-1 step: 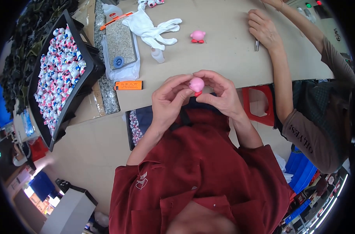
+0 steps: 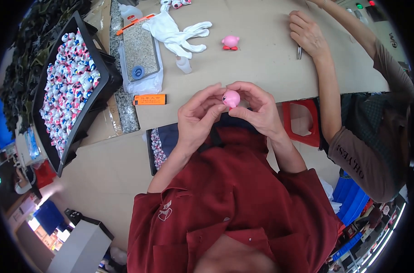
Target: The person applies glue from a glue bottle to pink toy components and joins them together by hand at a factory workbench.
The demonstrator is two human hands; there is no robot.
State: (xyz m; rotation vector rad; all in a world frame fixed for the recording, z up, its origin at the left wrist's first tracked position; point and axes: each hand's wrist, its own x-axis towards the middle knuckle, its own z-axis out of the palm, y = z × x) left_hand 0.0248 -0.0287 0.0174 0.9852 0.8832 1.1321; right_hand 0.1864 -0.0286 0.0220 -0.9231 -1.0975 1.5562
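Observation:
A small pink round figurine (image 2: 231,98) is held at the near edge of the table, its dark eye facing left and a bit of red showing beneath it. My left hand (image 2: 199,111) has its thumb and fingertips closed on the figurine's left side. From the right, my right hand (image 2: 258,108) grips it with thumb and curled fingers. A second pink figurine (image 2: 231,41) with red feet stands farther back on the table. Left of it lie a white glove (image 2: 173,32) and a small translucent bottle (image 2: 184,64).
A black bin (image 2: 108,75) heaped with small painted figurines stands at left. Nearer are a stone slab (image 2: 141,50) with a blue ring (image 2: 138,72), an orange knife (image 2: 135,24) and an orange box (image 2: 150,99). At right, a co-worker's hand (image 2: 308,34) rests by a metal tool.
The pink figurine has been turned between my fingers: its eye shows more and its red foot shows less. Both hands stay in nearly the same place.

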